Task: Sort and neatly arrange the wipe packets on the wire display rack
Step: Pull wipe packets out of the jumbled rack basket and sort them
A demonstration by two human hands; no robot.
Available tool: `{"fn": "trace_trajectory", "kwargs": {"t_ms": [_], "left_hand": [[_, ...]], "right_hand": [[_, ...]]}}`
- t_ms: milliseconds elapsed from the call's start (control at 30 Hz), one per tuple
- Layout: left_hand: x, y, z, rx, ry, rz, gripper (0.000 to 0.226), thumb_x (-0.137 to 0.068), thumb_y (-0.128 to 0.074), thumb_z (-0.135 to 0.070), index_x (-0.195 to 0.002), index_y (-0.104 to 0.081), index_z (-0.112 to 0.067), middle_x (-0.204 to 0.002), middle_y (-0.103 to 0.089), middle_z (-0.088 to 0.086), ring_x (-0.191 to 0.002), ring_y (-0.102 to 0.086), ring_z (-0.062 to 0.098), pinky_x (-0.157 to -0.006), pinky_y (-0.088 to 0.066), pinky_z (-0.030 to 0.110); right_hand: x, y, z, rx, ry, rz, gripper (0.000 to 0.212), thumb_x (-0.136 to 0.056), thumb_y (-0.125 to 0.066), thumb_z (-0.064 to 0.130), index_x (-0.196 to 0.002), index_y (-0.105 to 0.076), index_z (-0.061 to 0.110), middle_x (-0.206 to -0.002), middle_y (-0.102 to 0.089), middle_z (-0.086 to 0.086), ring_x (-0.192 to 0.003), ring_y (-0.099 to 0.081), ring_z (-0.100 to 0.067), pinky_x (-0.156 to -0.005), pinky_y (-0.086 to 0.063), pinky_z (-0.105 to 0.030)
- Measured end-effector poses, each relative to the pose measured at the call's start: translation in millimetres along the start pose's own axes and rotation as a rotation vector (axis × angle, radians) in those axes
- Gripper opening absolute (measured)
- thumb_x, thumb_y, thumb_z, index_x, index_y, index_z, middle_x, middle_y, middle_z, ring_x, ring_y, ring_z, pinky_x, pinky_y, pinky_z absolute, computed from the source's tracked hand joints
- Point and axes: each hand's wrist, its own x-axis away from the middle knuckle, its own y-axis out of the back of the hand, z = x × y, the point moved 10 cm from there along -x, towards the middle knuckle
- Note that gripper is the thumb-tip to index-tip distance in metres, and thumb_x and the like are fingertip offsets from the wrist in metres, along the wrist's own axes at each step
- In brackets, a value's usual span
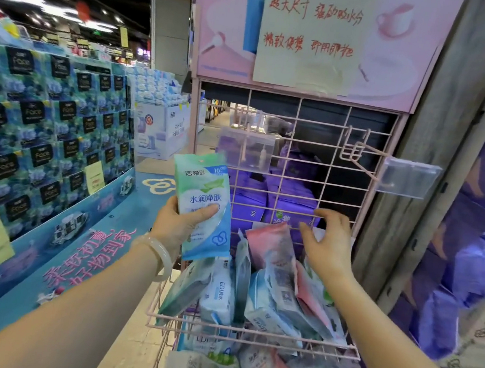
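Left hand gripping an upright green-and-blue plastic wipe packet at nine o'clock of the pink wire display rack. Right hand, fingers loosely spread, empty, above the jumbled packets in the basket. Best hung squarely on the pink wire hook at two o'clock, label forward.

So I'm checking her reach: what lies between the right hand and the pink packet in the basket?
Nothing in the head view: the right hand hovers just above the pink packet, with only pink rack wire behind the gap.
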Motion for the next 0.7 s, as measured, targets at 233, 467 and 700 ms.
{"fn": "trace_trajectory", "kwargs": {"t_ms": [233, 467, 700], "left_hand": [[1, 31, -8, 0.045, -0.055, -0.105, 0.032, -0.073, -0.072, 0.001, -0.099, -0.058, -0.01, -0.089, -0.069, 0.006, -0.06, -0.07, 0.01, -0.048, -0.055, 0.024], [4, 52, -2, 0.045, -0.033, -0.113, 0.033, -0.072, -0.074, -0.001, -0.099, -0.057, -0.011, -0.087, -0.07, 0.003, -0.061, -0.071, 0.011, -0.048, -0.054, 0.023], [-2, 62, -2, 0.127, -0.008, -0.131, 0.029, -0.075, -0.072, -0.007, -0.102, -0.061, -0.013, -0.095, -0.071, 0.004, -0.072, -0.071, 0.017, -0.058, -0.058, 0.03]], "right_hand": [[63, -101, 84, 0.105, 0.213, 0.54, 0.041, -0.071, -0.062, 0.06, -0.069, -0.064, 0.019, -0.092, -0.062, -0.002, -0.091, -0.054, -0.017, -0.086, -0.042, -0.03], [78, -140, 71, 0.23, 0.169, 0.588, 0.031, -0.084, -0.057, 0.031, -0.083, -0.07, 0.002, -0.127, -0.053, -0.005, -0.119, -0.043, -0.026, -0.097, -0.035, -0.03], [27, -73, 40, -0.635, -0.337, 0.256, 0.025, -0.092, -0.049, 0.013, -0.068, -0.049, 0.017, -0.072, -0.054, -0.006, -0.067, -0.05, -0.019, -0.062, -0.047, -0.024]]}}
